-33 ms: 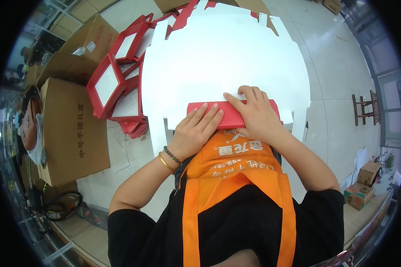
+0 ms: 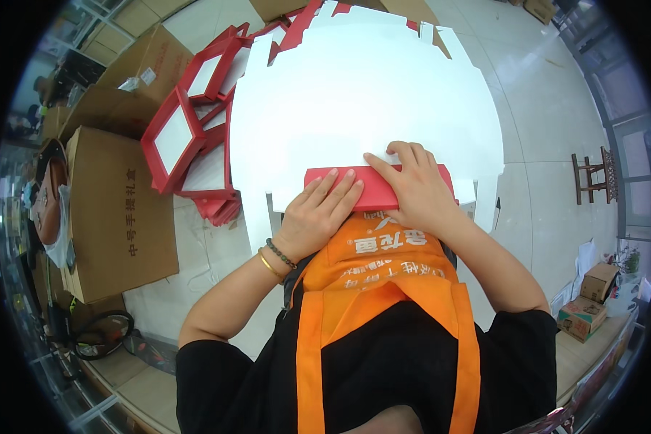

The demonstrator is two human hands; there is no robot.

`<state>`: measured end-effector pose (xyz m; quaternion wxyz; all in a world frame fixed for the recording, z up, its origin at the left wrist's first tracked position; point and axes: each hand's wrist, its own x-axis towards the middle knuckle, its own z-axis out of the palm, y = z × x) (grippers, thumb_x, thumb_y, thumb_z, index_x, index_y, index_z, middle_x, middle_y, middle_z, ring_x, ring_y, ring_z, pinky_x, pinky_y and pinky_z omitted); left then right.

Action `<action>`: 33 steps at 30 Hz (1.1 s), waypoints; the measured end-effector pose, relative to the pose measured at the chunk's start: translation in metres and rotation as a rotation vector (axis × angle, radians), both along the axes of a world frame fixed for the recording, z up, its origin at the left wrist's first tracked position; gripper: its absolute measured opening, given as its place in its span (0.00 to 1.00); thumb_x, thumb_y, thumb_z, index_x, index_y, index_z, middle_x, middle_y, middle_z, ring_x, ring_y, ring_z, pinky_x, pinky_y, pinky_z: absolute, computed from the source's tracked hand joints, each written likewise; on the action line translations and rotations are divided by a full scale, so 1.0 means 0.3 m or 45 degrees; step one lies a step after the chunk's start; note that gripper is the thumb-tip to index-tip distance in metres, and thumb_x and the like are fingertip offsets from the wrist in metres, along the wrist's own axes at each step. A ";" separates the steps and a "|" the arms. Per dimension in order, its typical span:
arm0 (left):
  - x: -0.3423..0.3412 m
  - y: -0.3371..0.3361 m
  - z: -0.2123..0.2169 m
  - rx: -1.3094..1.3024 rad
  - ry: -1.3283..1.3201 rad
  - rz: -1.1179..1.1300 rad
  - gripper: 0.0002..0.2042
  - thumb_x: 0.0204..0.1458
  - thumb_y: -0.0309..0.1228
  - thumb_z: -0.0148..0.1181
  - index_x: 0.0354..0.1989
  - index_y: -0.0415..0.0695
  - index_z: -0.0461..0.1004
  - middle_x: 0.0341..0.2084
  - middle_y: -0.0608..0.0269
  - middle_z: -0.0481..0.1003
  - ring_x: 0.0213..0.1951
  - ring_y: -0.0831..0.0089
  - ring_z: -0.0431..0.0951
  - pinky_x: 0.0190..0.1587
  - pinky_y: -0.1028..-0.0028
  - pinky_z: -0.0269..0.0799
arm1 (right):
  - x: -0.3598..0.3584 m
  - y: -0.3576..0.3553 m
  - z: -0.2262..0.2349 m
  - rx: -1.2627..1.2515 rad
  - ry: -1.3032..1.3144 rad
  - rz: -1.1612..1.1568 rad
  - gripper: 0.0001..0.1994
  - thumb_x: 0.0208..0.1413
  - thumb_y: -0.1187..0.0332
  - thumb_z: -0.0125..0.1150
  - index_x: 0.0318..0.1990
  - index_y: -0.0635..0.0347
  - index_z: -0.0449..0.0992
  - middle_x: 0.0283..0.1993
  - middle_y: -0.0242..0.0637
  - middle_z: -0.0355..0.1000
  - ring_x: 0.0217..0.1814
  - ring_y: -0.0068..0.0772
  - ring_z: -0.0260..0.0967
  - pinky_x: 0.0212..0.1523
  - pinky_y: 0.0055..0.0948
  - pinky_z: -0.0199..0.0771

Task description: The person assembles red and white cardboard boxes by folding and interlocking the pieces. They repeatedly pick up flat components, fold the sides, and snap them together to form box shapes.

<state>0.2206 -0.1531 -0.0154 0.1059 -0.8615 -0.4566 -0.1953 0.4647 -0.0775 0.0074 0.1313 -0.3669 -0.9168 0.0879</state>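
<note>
Right in the middle of the frame there's a big white die-cut cardboard sheet, unfolded flat, with a folded red cardboard flap along its near edge. That red flap is a long narrow strip and its long axis runs left to right across the picture, pretty much level, ends pointing toward the left and right sides of the frame.

The left hand lies flat on the left part of the flap, fingers straight and pointing up and to the right, pressing down rather than clenched around anything. The right hand covers the right half, its fingers curled over the flap's far edge onto the white sheet, thumb stretched left along the top edge. So it's a press-and-pinch hold, not a full grasp.

In the upper left sits a pile of red window-lid gift boxes, fanned out just beside the sheet. Further left is a brown corrugated carton. A small wooden stool stands at the right edge, well apart.
</note>
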 end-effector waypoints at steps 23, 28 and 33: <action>0.028 0.006 0.084 -0.250 -0.111 0.104 0.27 0.49 0.32 0.74 0.61 0.44 0.78 0.65 0.50 0.73 0.70 0.47 0.72 0.72 0.49 0.68 | 0.066 -0.125 -0.066 0.356 0.105 -0.123 0.29 0.55 0.72 0.65 0.68 0.57 0.76 0.64 0.47 0.74 0.65 0.50 0.74 0.69 0.49 0.71; 0.015 0.034 0.082 -0.380 -0.103 0.155 0.38 0.47 0.38 0.78 0.68 0.43 0.71 0.59 0.51 0.73 0.62 0.48 0.73 0.73 0.50 0.66 | 0.053 -0.121 -0.019 0.266 0.036 -0.136 0.34 0.55 0.73 0.65 0.73 0.49 0.73 0.67 0.51 0.70 0.70 0.57 0.67 0.75 0.59 0.64; 0.025 0.045 0.090 -0.396 -0.142 0.176 0.43 0.45 0.44 0.80 0.70 0.39 0.68 0.54 0.54 0.74 0.55 0.53 0.74 0.63 0.57 0.73 | 0.061 -0.093 0.005 0.224 0.007 -0.082 0.36 0.54 0.73 0.66 0.74 0.39 0.72 0.66 0.49 0.68 0.71 0.58 0.63 0.75 0.65 0.60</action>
